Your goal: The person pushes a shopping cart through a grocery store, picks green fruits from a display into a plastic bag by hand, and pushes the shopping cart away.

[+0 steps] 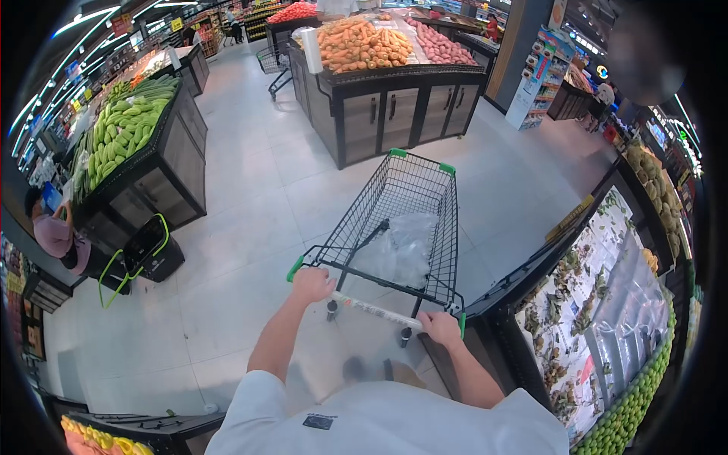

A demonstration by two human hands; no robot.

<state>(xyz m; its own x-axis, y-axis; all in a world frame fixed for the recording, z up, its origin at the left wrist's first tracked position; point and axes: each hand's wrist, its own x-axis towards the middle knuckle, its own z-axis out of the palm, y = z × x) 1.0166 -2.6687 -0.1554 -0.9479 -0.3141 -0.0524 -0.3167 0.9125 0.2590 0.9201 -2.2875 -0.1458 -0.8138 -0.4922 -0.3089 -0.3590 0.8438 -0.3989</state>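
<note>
Before me stands a shopping cart (447,227) of dark wire mesh with green corner pieces. My left hand (312,286) is closed around the left end of its pale handle bar (373,312). Around the right end of the same bar wraps my right hand (441,329), close to the green end piece. Inside the basket lies clear plastic bagging (402,246), crumpled; whether it holds anything I cannot tell.
Ahead is a produce stand (398,114) with carrots (364,44) and reddish-purple tubers (440,44). At left, a person (57,235) stands beside a black basket trolley (152,250) and a stand of green vegetables (125,133). A display with leafy scraps (569,303) lines my right.
</note>
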